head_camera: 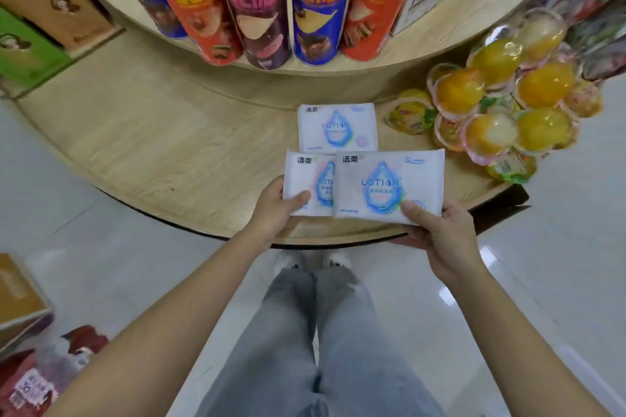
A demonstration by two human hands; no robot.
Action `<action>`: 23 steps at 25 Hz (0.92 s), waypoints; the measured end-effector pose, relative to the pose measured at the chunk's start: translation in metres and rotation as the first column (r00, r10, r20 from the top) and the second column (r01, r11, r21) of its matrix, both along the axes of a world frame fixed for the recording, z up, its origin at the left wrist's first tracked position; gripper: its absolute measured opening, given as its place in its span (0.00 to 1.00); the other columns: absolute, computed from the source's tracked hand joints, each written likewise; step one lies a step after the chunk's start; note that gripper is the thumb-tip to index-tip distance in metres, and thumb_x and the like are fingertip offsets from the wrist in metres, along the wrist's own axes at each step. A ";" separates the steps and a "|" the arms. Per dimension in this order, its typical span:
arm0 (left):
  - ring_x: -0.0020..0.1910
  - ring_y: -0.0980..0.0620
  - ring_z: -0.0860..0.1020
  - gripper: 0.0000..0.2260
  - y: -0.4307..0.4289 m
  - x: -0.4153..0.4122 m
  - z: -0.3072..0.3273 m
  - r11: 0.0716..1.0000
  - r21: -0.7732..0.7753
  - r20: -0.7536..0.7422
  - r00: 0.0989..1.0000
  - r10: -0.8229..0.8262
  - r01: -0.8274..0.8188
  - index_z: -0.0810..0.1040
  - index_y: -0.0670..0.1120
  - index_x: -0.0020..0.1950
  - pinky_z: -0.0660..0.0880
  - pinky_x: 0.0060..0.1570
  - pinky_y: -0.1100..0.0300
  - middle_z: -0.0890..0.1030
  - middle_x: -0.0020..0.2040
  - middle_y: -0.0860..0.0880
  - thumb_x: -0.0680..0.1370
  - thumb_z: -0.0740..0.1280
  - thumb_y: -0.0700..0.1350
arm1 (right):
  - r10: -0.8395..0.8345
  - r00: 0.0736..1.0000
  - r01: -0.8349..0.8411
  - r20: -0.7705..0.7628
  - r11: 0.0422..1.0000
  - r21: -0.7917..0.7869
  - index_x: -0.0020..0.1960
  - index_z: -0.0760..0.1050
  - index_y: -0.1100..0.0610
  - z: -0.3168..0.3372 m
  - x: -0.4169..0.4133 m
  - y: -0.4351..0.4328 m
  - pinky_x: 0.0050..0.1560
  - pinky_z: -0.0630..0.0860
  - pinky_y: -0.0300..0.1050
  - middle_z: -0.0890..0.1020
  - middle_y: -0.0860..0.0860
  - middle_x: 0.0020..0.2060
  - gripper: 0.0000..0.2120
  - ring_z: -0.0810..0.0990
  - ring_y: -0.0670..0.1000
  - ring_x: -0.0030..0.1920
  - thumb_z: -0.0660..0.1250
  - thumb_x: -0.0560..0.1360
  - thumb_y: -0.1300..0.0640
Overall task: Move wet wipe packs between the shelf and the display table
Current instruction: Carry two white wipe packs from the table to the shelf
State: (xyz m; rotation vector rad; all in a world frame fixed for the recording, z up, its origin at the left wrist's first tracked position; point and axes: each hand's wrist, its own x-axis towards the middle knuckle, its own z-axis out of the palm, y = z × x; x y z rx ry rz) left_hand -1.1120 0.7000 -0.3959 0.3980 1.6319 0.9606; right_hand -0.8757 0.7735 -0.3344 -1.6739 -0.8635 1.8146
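Three white wet wipe packs with a blue drop and the word LOTION are in view. One pack [337, 128] lies flat on the round wooden display table [162, 145]. My left hand [276, 208] grips a second pack [306, 179] by its near left corner. My right hand [440, 234] grips a third pack [386, 184] by its near right corner, thumb on top. The right pack overlaps the left one. Both are held just above the table's front edge.
An upper tier [423, 44] carries several tall crisp tubes [261, 3] behind the packs. A pile of orange jelly cups [501, 105] sits on the table to the right. Boxes [30, 44] stand at the left. Snack bags [37, 379] lie at the lower left. Glossy floor surrounds the table.
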 end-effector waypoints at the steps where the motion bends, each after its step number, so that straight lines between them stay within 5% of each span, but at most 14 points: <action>1: 0.49 0.51 0.81 0.11 0.005 0.002 -0.009 1.000 -0.021 0.010 1.000 -0.008 0.008 0.76 0.46 0.59 0.77 0.47 0.58 0.82 0.55 0.47 0.76 0.69 0.41 | -0.005 1.000 0.005 -0.009 1.000 -0.023 0.61 0.74 0.63 -0.013 -0.002 0.006 0.47 0.82 0.55 0.83 0.58 0.54 0.18 0.83 0.59 0.54 0.70 0.72 0.65; 5: 0.55 0.50 0.79 0.13 0.013 0.014 -0.032 0.997 -0.078 -0.002 1.000 0.014 -0.014 0.72 0.48 0.63 0.78 0.52 0.55 0.80 0.58 0.49 0.79 0.64 0.48 | 0.070 0.997 -0.071 -0.014 0.995 -0.066 0.61 0.75 0.60 -0.048 -0.015 0.019 0.47 0.82 0.46 0.83 0.54 0.54 0.17 0.82 0.54 0.55 0.69 0.72 0.66; 8: 0.53 0.57 0.76 0.16 0.012 0.024 -0.035 0.998 -0.069 -0.228 0.973 -0.021 0.006 0.69 0.49 0.65 0.71 0.45 0.71 0.76 0.55 0.56 0.81 0.58 0.54 | 0.091 0.996 -0.093 -0.021 0.992 -0.083 0.61 0.75 0.60 -0.062 -0.025 0.028 0.51 0.81 0.49 0.84 0.54 0.54 0.17 0.82 0.53 0.55 0.69 0.73 0.65; 10: 0.51 0.56 0.77 0.19 0.010 0.024 -0.043 0.999 -0.028 -0.409 0.912 -0.034 0.024 0.73 0.51 0.60 0.76 0.46 0.61 0.78 0.53 0.56 0.77 0.59 0.61 | 0.116 0.993 -0.117 -0.017 0.992 -0.047 0.60 0.76 0.60 -0.067 -0.034 0.030 0.52 0.81 0.50 0.84 0.54 0.54 0.17 0.83 0.53 0.55 0.71 0.72 0.65; 13: 0.51 0.52 0.79 0.22 0.007 0.022 -0.051 0.998 -0.047 -0.423 0.906 0.005 -0.028 0.75 0.54 0.55 0.79 0.47 0.49 0.79 0.52 0.53 0.71 0.62 0.68 | 0.227 0.955 -0.244 0.192 0.968 0.066 0.54 0.78 0.56 -0.073 -0.048 0.023 0.50 0.81 0.49 0.85 0.50 0.47 0.13 0.84 0.50 0.50 0.74 0.70 0.62; 18: 0.54 0.52 0.76 0.16 0.012 0.026 -0.046 0.995 -0.048 -0.408 0.911 0.064 -0.091 0.75 0.48 0.61 0.73 0.54 0.59 0.75 0.52 0.54 0.75 0.69 0.50 | 0.251 0.777 -0.430 0.578 0.882 0.194 0.55 0.77 0.54 -0.087 -0.052 0.016 0.50 0.77 0.44 0.76 0.46 0.48 0.17 0.76 0.47 0.53 0.75 0.68 0.54; 23: 0.53 0.53 0.75 0.17 0.015 0.035 -0.044 0.985 -0.056 -0.422 0.898 0.127 -0.166 0.75 0.46 0.63 0.70 0.49 0.70 0.75 0.51 0.54 0.75 0.69 0.46 | 0.231 0.831 -0.380 0.506 0.900 0.213 0.49 0.77 0.50 -0.093 -0.047 0.012 0.45 0.80 0.47 0.81 0.45 0.42 0.04 0.81 0.48 0.46 0.64 0.78 0.53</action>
